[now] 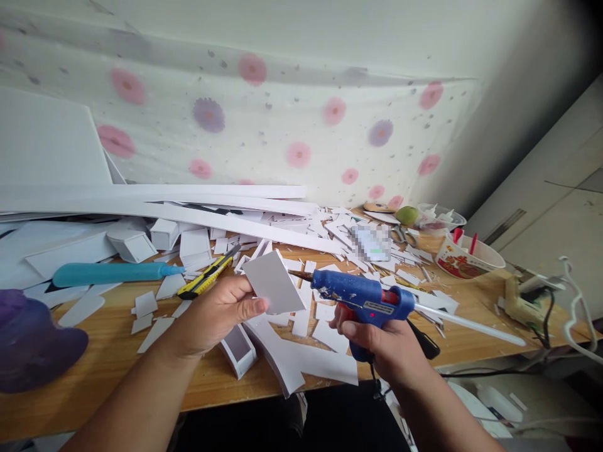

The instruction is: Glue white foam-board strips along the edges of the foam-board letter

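Head view shows the left hand [211, 320] pinching a white board piece [276, 282] above the table [108, 355], the right hand [396, 351] curling its fingers round the blue glue gun [351, 292], whose nozzle [305, 276] is best kept steady.

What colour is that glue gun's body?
The glue gun is mainly blue, seen best in the head view.

Soft, diffuse light brightens the floral wall sheet [298, 154]; shade greys the wall [504, 94] at right, and the top right corner falls black. Dim shadow covers the counter [115, 342] at front left. The glue gun [351, 292] shows a red glow. Pixelation masks a pale rectangle [371, 243]; wide-angle distortion stretches the edges.
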`<state>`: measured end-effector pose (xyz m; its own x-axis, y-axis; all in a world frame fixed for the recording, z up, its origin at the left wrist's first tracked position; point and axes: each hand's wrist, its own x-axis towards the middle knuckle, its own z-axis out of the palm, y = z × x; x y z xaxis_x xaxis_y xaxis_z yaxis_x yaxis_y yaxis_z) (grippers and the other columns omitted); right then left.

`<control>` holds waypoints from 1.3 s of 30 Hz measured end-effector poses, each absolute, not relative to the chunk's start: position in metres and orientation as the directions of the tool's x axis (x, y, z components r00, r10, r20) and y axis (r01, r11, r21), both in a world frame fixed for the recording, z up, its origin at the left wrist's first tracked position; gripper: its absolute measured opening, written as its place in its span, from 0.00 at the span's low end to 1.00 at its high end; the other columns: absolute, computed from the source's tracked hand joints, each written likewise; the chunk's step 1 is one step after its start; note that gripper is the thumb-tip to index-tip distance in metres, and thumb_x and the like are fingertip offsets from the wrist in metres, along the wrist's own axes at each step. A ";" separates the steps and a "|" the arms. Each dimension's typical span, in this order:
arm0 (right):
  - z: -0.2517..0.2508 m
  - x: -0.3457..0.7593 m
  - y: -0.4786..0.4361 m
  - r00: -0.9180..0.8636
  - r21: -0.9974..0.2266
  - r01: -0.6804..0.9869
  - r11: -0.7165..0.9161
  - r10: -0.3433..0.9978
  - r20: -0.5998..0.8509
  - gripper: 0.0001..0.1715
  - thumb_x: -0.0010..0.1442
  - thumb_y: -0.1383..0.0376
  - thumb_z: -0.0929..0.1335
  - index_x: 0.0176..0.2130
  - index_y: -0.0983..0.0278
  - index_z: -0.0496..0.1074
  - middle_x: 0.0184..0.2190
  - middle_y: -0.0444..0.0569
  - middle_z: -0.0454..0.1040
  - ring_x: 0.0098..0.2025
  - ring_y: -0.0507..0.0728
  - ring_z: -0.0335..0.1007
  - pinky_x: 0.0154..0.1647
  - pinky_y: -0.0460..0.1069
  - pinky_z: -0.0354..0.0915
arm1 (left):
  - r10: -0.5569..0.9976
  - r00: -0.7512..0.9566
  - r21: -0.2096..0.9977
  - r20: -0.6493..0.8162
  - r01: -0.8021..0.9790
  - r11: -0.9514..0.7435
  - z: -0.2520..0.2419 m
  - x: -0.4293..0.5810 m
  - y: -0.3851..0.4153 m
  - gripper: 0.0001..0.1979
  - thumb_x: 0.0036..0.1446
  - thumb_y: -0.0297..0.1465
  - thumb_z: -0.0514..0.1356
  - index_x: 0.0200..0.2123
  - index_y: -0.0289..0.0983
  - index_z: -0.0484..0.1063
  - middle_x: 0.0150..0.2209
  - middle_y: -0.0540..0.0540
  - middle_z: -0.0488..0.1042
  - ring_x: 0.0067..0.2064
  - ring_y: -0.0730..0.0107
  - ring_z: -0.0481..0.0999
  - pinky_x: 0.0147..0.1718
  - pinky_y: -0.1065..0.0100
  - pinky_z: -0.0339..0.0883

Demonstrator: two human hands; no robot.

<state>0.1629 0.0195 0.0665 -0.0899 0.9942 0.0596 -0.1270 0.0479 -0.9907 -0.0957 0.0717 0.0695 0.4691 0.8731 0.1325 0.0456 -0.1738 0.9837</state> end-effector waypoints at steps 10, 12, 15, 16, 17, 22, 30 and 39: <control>0.059 0.165 0.016 -0.103 -0.993 -0.112 -0.038 0.994 -0.026 0.15 0.45 0.55 0.77 0.25 0.64 0.76 0.22 0.47 0.70 0.26 0.55 0.66 0.23 0.48 0.65 | 0.884 0.449 0.991 0.129 -0.046 -0.122 0.070 -0.099 0.072 0.14 0.55 0.39 0.65 0.42 0.36 0.79 0.39 0.40 0.80 0.41 0.57 0.77 0.43 0.61 0.69; 0.058 0.163 0.015 -0.069 -0.993 -0.107 -0.044 0.997 -0.037 0.16 0.44 0.55 0.77 0.25 0.63 0.77 0.23 0.48 0.71 0.26 0.55 0.66 0.24 0.48 0.65 | 0.885 0.444 0.990 0.138 -0.051 -0.128 0.071 -0.101 0.072 0.14 0.55 0.39 0.65 0.41 0.37 0.80 0.37 0.41 0.80 0.40 0.58 0.77 0.43 0.61 0.69; 0.059 0.161 0.012 -0.018 -0.993 -0.112 -0.048 0.999 -0.046 0.16 0.43 0.55 0.78 0.27 0.63 0.78 0.25 0.49 0.73 0.27 0.56 0.68 0.27 0.49 0.67 | 0.890 0.436 0.991 0.132 -0.026 -0.134 0.069 -0.105 0.073 0.16 0.54 0.41 0.66 0.42 0.37 0.79 0.36 0.42 0.80 0.39 0.60 0.76 0.43 0.62 0.68; 0.059 0.160 0.011 -0.009 -0.992 -0.116 -0.057 0.998 -0.057 0.16 0.42 0.55 0.78 0.28 0.63 0.78 0.25 0.49 0.74 0.28 0.56 0.69 0.28 0.50 0.68 | 0.891 0.436 0.991 0.127 -0.016 -0.134 0.068 -0.106 0.073 0.17 0.54 0.42 0.66 0.42 0.38 0.79 0.36 0.42 0.80 0.38 0.61 0.76 0.43 0.62 0.67; 0.060 0.160 0.010 -0.005 -0.990 -0.118 -0.073 0.997 -0.073 0.17 0.41 0.54 0.79 0.28 0.63 0.79 0.25 0.49 0.74 0.28 0.56 0.69 0.29 0.50 0.68 | 0.892 0.436 0.991 0.123 -0.010 -0.132 0.068 -0.108 0.073 0.17 0.54 0.42 0.66 0.43 0.38 0.79 0.37 0.42 0.80 0.38 0.61 0.76 0.43 0.63 0.67; 0.062 0.160 0.008 -0.013 -0.984 -0.100 -0.149 0.989 -0.149 0.20 0.40 0.51 0.79 0.25 0.63 0.78 0.22 0.48 0.72 0.26 0.55 0.66 0.25 0.49 0.66 | 0.891 0.438 0.993 0.117 -0.041 -0.110 0.067 -0.111 0.072 0.15 0.55 0.40 0.65 0.43 0.37 0.79 0.39 0.42 0.80 0.39 0.61 0.76 0.44 0.62 0.68; 0.064 0.161 0.005 -0.006 -0.985 -0.078 -0.157 0.988 -0.157 0.20 0.40 0.51 0.78 0.28 0.63 0.79 0.27 0.50 0.76 0.31 0.58 0.70 0.33 0.51 0.68 | 0.900 0.420 0.993 0.118 -0.032 -0.116 0.068 -0.113 0.074 0.16 0.54 0.41 0.66 0.40 0.35 0.78 0.33 0.42 0.78 0.33 0.66 0.73 0.33 0.68 0.66; 0.060 0.167 0.002 -0.042 -0.977 -0.032 -0.212 0.977 -0.211 0.24 0.39 0.48 0.78 0.28 0.65 0.79 0.27 0.51 0.75 0.30 0.57 0.68 0.31 0.51 0.66 | 0.893 0.430 0.991 0.131 -0.064 -0.114 0.073 -0.113 0.074 0.16 0.54 0.41 0.66 0.43 0.39 0.77 0.42 0.43 0.79 0.44 0.62 0.75 0.45 0.64 0.67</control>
<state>0.1671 0.0024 0.0600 -0.0423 0.9766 -0.2106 -0.0318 -0.2120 -0.9767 -0.1125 0.0736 0.0730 0.4301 0.8932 0.1310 -0.0643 -0.1144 0.9914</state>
